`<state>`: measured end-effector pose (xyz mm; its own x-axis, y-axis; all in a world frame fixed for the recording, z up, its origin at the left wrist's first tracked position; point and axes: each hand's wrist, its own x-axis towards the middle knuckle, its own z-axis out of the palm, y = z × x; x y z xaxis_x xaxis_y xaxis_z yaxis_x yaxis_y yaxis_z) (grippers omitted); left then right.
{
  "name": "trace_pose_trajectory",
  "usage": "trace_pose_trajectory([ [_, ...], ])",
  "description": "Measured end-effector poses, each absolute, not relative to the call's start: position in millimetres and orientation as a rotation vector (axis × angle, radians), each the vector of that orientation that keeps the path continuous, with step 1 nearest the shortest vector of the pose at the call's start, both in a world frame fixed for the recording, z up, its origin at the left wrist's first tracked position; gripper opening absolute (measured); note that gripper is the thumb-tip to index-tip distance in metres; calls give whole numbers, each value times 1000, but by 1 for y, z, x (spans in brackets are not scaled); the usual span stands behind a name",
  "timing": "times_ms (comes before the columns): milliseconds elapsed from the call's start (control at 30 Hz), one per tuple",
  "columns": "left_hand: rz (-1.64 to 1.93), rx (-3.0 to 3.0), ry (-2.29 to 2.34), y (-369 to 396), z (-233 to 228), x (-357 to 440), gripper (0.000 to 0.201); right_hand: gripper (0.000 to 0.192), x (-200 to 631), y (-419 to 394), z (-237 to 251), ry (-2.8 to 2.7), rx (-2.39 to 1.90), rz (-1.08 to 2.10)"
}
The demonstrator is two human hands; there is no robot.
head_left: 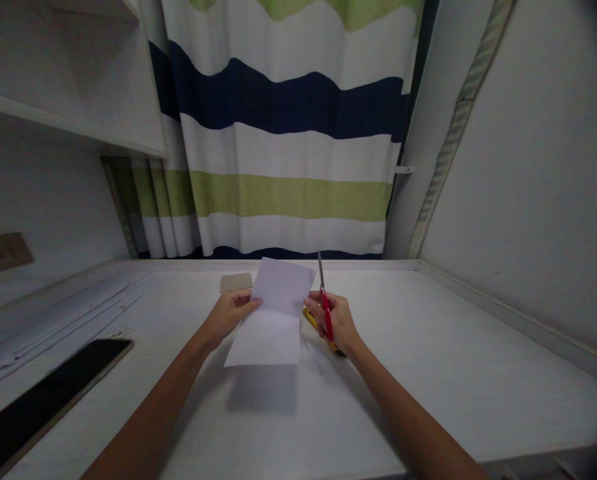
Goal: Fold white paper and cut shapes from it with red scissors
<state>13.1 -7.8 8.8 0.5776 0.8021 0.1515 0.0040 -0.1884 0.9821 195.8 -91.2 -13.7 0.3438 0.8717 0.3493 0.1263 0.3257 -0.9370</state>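
— Where's the paper (273,313)?
— Your left hand (228,313) pinches its left edge, holding it above the desk (428,347).
— And the scissors (323,300)?
— Your right hand (338,323) grips them, blades upright, at the paper's right edge.

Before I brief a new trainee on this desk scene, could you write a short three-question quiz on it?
1. True or false: the left hand holds the sheet of paper by its edge.
2. Which does the right hand grip: A) a pen, B) red-handled scissors, C) a ruler?
3. What dark flat thing lies at the table's left?

Key: 1 true; 2 B; 3 the black tablet.
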Motion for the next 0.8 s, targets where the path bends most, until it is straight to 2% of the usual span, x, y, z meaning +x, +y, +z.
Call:
trace_pose_trajectory([
  [133,749,1656,596,-12,10,15,28,30,197,-83,-26,-1143,-1165,560],
  [367,577,1671,530,-19,13,13,50,24,196,-87,-19,-881,-1017,595],
  [467,667,1585,531,-15,8,15,50,23,199,-88,-15,-773,-927,576],
  [633,1135,1201,655,-9,-7,30,42,19,199,-86,-14,-662,-845,708],
  [800,940,962,652,-17,-13,40,34,17,187,-87,-15,-612,-821,924],
])
